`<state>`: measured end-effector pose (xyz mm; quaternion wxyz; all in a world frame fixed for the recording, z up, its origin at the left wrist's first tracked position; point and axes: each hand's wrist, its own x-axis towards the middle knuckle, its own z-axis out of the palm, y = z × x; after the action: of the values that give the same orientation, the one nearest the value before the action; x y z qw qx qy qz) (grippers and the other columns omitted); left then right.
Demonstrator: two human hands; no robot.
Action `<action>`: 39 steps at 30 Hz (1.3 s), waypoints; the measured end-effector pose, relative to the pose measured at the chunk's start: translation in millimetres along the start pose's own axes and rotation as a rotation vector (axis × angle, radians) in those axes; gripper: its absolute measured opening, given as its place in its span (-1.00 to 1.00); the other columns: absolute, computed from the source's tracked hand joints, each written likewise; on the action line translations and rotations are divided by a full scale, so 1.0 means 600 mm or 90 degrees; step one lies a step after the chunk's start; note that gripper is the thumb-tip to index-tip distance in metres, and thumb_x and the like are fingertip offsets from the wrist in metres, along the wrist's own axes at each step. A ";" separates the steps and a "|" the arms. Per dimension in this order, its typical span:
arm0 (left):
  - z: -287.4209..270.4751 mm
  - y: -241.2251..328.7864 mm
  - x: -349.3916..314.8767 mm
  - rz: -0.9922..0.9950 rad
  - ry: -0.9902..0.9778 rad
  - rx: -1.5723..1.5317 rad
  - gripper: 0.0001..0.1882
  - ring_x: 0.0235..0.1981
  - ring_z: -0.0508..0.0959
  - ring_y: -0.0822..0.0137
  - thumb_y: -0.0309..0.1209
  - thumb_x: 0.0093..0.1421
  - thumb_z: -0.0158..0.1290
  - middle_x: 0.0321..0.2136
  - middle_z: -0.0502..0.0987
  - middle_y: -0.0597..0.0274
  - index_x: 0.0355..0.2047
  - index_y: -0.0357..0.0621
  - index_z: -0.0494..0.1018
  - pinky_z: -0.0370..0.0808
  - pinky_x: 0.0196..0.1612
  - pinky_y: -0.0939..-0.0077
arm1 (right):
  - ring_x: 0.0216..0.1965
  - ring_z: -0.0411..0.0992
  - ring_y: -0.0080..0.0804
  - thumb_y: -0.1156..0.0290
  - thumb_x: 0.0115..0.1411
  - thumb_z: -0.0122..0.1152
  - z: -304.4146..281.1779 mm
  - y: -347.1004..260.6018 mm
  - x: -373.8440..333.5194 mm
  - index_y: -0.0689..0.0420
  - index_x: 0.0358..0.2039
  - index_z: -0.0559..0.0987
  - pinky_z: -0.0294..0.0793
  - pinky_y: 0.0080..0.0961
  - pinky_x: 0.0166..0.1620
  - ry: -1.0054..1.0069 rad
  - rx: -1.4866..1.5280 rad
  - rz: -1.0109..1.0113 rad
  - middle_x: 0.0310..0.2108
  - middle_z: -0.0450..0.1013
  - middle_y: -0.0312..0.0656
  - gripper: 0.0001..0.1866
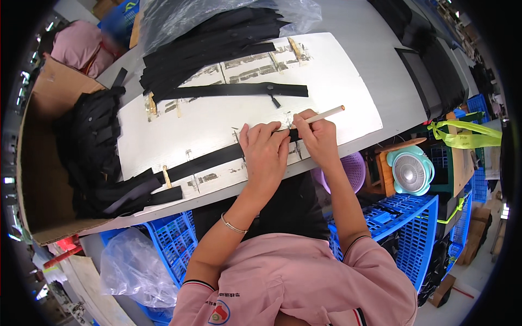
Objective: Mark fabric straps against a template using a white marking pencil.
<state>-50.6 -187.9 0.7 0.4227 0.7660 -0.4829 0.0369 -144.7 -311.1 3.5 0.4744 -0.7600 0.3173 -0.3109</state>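
Note:
A long black fabric strip [213, 159] lies across the white board [348, 81] on the table. My left hand [263, 149] presses the strip down near its right end, fingers bent and close together. My right hand [319, 138] grips a pale, pencil-like marking stick [329, 112] beside the left fingertips; its working tip is hidden in the hand. Farther up the board, another black strip [234, 91] has a round button-like piece and a short tab. Behind it is a heap of black strips [212, 46]. Yellowish tape and dark marks show on the board.
A cardboard box [41, 179] holding black strips [92, 136] stands at the left. Clear plastic [304, 13] lies at the back. Black padded pieces [424, 70] line the far right. Beside the table are blue crates [424, 239], a purple basket [352, 171] and a turquoise fan [410, 169].

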 end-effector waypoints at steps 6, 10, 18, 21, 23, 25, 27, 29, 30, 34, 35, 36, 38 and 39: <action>0.003 0.003 -0.001 0.002 0.008 0.012 -0.87 -0.03 0.53 0.23 -0.44 0.16 0.28 -0.14 0.62 0.32 -0.25 -0.06 0.68 0.15 0.35 0.01 | -0.63 0.43 -0.42 0.36 0.32 0.23 -0.005 0.007 -0.002 0.22 -0.39 0.61 0.37 -0.44 -0.50 0.022 0.004 -0.036 -0.66 0.46 -0.14 -0.80; 0.003 0.003 -0.001 0.002 0.010 0.024 -0.86 -0.03 0.53 0.24 -0.45 0.14 0.29 -0.13 0.61 0.33 -0.25 -0.05 0.68 0.15 0.34 0.02 | -0.62 0.45 -0.37 0.37 0.29 0.22 -0.007 0.011 -0.002 0.21 -0.43 0.60 0.39 -0.38 -0.47 0.002 0.028 -0.084 -0.65 0.45 -0.10 -0.80; -0.004 -0.003 -0.010 0.009 0.006 0.037 -0.75 0.07 0.50 0.18 -0.43 0.16 0.27 -0.02 0.58 0.26 -0.13 -0.05 0.65 0.08 0.39 -0.06 | -0.58 0.49 -0.35 0.37 0.28 0.18 -0.008 0.022 -0.002 0.23 -0.45 0.60 0.40 -0.37 -0.44 -0.035 -0.046 -0.102 -0.62 0.47 -0.08 -0.78; -0.037 0.005 -0.037 -0.007 -0.014 0.076 -0.62 0.26 0.38 0.04 -0.39 0.20 0.25 0.16 0.49 0.14 0.04 -0.08 0.59 -0.04 0.43 -0.15 | -0.54 0.42 -0.57 0.44 0.30 0.17 -0.015 0.001 -0.011 0.26 -0.49 0.58 0.36 -0.48 -0.44 -0.010 0.121 0.025 -0.62 0.47 -0.27 -0.77; -0.061 0.008 -0.061 -0.018 -0.033 0.081 -0.61 0.31 0.32 0.01 -0.36 0.23 0.24 0.21 0.45 0.12 0.07 -0.11 0.58 -0.09 0.43 -0.21 | -0.52 0.32 -0.71 0.48 0.32 0.18 -0.021 0.001 -0.014 0.27 -0.50 0.58 0.29 -0.60 -0.44 0.016 0.119 0.019 -0.61 0.43 -0.38 -0.77; -0.076 -0.008 -0.073 -0.049 -0.060 0.098 -0.59 0.36 0.27 0.00 -0.31 0.26 0.22 0.26 0.41 0.10 0.10 -0.11 0.56 -0.13 0.42 -0.27 | -0.55 0.25 -0.74 0.49 0.33 0.18 -0.022 0.005 -0.016 0.28 -0.49 0.58 0.23 -0.67 -0.45 0.021 0.126 0.009 -0.61 0.42 -0.38 -0.77; -0.079 -0.032 -0.069 -0.036 -0.077 0.095 -0.56 0.38 0.24 -0.02 -0.28 0.30 0.19 0.29 0.37 0.07 0.16 -0.10 0.53 -0.14 0.41 -0.32 | -0.55 0.23 -0.76 0.49 0.35 0.16 -0.013 0.002 -0.017 0.27 -0.46 0.59 0.20 -0.70 -0.46 0.016 0.146 -0.015 -0.60 0.42 -0.38 -0.78; -0.078 -0.052 -0.040 -0.020 -0.100 0.092 -0.48 0.42 0.19 -0.07 -0.22 0.33 0.16 0.33 0.30 0.00 0.25 -0.11 0.44 -0.15 0.41 -0.39 | -0.55 0.25 -0.74 0.49 0.37 0.16 -0.009 0.002 -0.016 0.26 -0.43 0.60 0.21 -0.70 -0.45 0.066 0.142 -0.012 -0.59 0.42 -0.38 -0.79; -0.073 -0.063 -0.021 -0.014 -0.102 0.095 -0.47 0.43 0.17 -0.08 -0.22 0.34 0.16 0.34 0.29 -0.02 0.26 -0.12 0.43 -0.15 0.41 -0.40 | -0.57 0.21 -0.77 0.39 0.40 0.15 -0.009 0.008 -0.015 0.20 -0.42 0.60 0.10 -0.73 -0.49 0.067 0.128 -0.021 -0.60 0.37 -0.42 -0.76; -0.083 -0.080 0.002 -0.034 -0.093 0.037 -0.51 0.44 0.16 -0.12 -0.32 0.34 0.13 0.35 0.29 -0.06 0.25 -0.14 0.43 -0.15 0.44 -0.35 | -0.58 0.21 -0.78 0.35 0.40 0.17 -0.005 0.012 -0.014 0.18 -0.41 0.62 0.07 -0.75 -0.52 0.073 0.117 0.003 -0.60 0.40 -0.41 -0.75; -0.091 -0.081 -0.003 -0.047 -0.077 -0.014 -0.52 0.45 0.17 -0.12 -0.40 0.33 0.11 0.35 0.29 -0.06 0.25 -0.14 0.43 -0.14 0.45 -0.31 | -0.58 0.21 -0.78 0.35 0.40 0.17 -0.005 0.014 -0.013 0.18 -0.41 0.62 0.07 -0.75 -0.52 0.072 0.119 0.002 -0.60 0.40 -0.41 -0.75; -0.107 -0.080 -0.015 -0.045 -0.078 -0.013 -0.52 0.45 0.17 -0.12 -0.40 0.33 0.11 0.35 0.29 -0.06 0.25 -0.14 0.43 -0.14 0.45 -0.31 | -0.56 0.24 -0.76 0.40 0.40 0.17 -0.006 0.011 -0.014 0.21 -0.40 0.63 0.15 -0.74 -0.48 0.071 0.126 0.014 -0.58 0.43 -0.39 -0.77; -0.161 -0.074 -0.058 -0.035 -0.091 0.073 -0.47 0.46 0.17 -0.11 -0.62 0.22 0.02 0.36 0.30 -0.04 0.23 -0.13 0.46 -0.12 0.47 -0.25 | -0.54 0.27 -0.74 0.45 0.39 0.17 -0.007 0.007 -0.014 0.23 -0.40 0.63 0.22 -0.72 -0.43 0.072 0.138 0.026 -0.56 0.46 -0.37 -0.79; -0.192 -0.072 -0.082 -0.048 -0.096 0.095 -0.43 0.46 0.15 -0.12 -0.65 0.15 0.00 0.35 0.30 -0.05 0.22 -0.16 0.45 -0.13 0.47 -0.28 | -0.53 0.28 -0.75 0.45 0.39 0.17 -0.009 0.006 -0.013 0.24 -0.39 0.63 0.23 -0.73 -0.43 0.074 0.135 0.023 -0.54 0.47 -0.36 -0.79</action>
<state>-3.2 -66.7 25.1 0.3278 0.8137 -0.4800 -0.0011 -154.3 -308.8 0.5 0.5386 -0.6804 0.3231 -0.3776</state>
